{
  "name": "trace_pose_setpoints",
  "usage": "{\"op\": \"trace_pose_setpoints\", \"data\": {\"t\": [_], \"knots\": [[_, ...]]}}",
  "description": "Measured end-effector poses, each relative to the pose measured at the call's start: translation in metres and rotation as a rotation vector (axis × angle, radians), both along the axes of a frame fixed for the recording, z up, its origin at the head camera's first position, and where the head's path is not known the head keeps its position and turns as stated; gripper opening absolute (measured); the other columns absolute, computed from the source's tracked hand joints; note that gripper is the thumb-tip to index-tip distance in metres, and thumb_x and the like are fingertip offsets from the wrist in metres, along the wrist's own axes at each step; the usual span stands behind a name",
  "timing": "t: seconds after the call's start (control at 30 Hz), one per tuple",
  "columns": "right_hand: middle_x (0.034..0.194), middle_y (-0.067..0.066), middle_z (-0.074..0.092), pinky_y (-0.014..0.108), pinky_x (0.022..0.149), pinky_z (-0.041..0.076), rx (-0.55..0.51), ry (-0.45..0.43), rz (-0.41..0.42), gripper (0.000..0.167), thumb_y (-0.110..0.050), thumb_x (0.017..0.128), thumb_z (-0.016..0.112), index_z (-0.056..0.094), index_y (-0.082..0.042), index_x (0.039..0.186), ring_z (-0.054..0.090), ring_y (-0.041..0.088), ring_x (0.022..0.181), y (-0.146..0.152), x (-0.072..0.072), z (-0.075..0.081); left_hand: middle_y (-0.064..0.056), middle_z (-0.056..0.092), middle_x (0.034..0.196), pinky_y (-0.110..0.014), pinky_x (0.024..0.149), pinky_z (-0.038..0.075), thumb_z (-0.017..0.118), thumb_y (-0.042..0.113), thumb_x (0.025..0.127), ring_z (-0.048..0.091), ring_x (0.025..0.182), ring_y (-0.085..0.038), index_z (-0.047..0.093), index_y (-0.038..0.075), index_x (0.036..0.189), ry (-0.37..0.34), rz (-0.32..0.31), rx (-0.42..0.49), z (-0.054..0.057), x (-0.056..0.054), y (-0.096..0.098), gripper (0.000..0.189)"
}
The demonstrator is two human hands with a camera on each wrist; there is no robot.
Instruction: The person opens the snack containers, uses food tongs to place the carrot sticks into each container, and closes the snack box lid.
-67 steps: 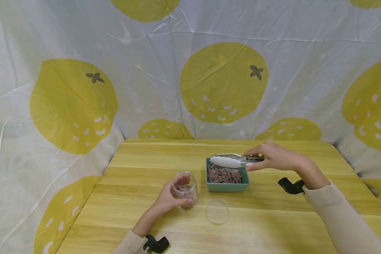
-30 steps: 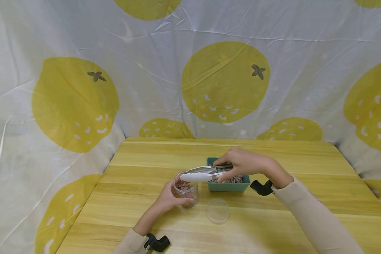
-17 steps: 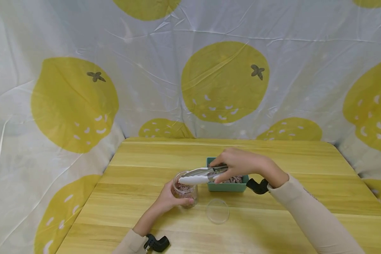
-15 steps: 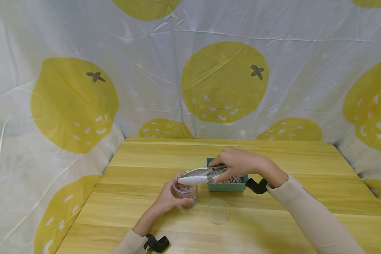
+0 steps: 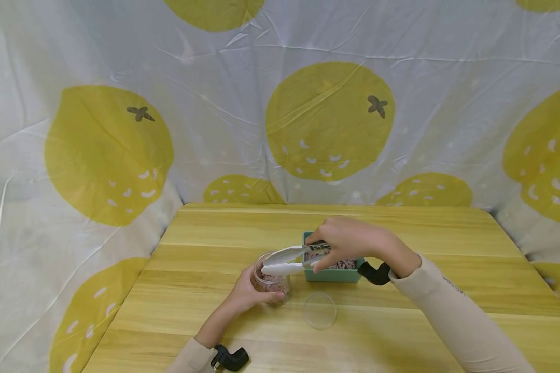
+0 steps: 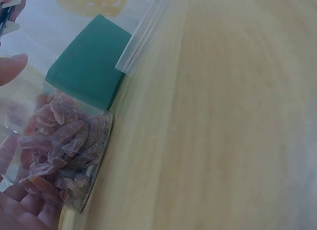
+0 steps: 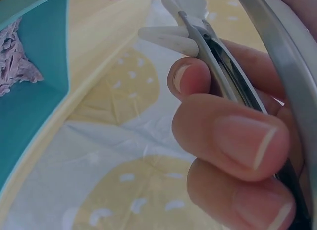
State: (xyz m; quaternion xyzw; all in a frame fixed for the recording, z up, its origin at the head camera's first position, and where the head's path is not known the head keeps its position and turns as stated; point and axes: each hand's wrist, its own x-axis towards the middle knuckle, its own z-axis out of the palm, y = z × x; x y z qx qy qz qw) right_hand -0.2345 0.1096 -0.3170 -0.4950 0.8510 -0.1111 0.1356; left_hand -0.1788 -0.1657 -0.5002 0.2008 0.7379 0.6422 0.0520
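Observation:
My left hand (image 5: 247, 291) grips a clear jar (image 5: 271, 295) that stands upright on the table. Through its wall, in the left wrist view, brownish-pink dried strips (image 6: 69, 141) with a pale dusting fill the lower part. My right hand (image 5: 347, 243) holds metal tongs (image 5: 284, 268) with white tips, fingers curled round the handles in the right wrist view. The tips are at the jar's mouth, slightly apart; whether anything is between them I cannot tell. Beneath my right hand a green rectangular container (image 5: 333, 276) holds more such strips (image 5: 345, 264).
A clear round lid (image 5: 320, 311) lies on the wooden table (image 5: 205, 228), right of the jar and in front of the green container. A white curtain (image 5: 219, 119) printed with yellow fruit hangs behind and at both sides.
My right hand has carried the tongs left from over the green container to the jar's mouth. The tongs' tips have spread a little lately. My left hand and the jar stay put.

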Motion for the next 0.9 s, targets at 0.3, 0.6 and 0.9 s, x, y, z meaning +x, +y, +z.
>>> {"op": "trace_pose_setpoints", "data": {"t": [0.3,0.6,0.9], "knots": [[0.109,0.004,0.072,0.035,0.084,0.055,-0.011,0.006,-0.044,0.06,-0.044,0.087,0.076,0.065,-0.004,0.131,0.06,0.007,0.069,0.002,0.002,0.003,-0.009,0.061,0.129,-0.031,0.099,0.047,0.086,0.007,0.077,0.057,0.117,-0.029,0.049,0.012,0.145,-0.011,0.009,-0.013,-0.001,0.0,0.0,0.077],[0.093,0.001,0.068,0.029,0.064,0.041,-0.092,-0.045,-0.129,0.074,-0.05,0.084,0.077,0.06,0.0,0.135,0.039,0.003,0.061,0.034,-0.01,0.005,-0.026,0.054,0.137,-0.036,0.11,0.04,0.086,0.004,0.076,0.049,0.13,-0.039,0.049,0.0,0.141,0.038,-0.003,0.006,-0.005,-0.003,-0.001,0.075],[0.064,-0.01,0.044,0.028,0.057,0.033,-0.047,-0.087,-0.246,0.078,-0.049,0.083,0.078,0.057,0.004,0.136,0.021,0.006,0.052,0.073,-0.023,-0.001,-0.024,0.055,0.137,-0.035,0.111,0.039,0.087,0.003,0.074,0.05,0.13,-0.038,0.05,0.001,0.14,0.062,-0.012,0.035,-0.005,-0.004,0.0,0.076]]}}
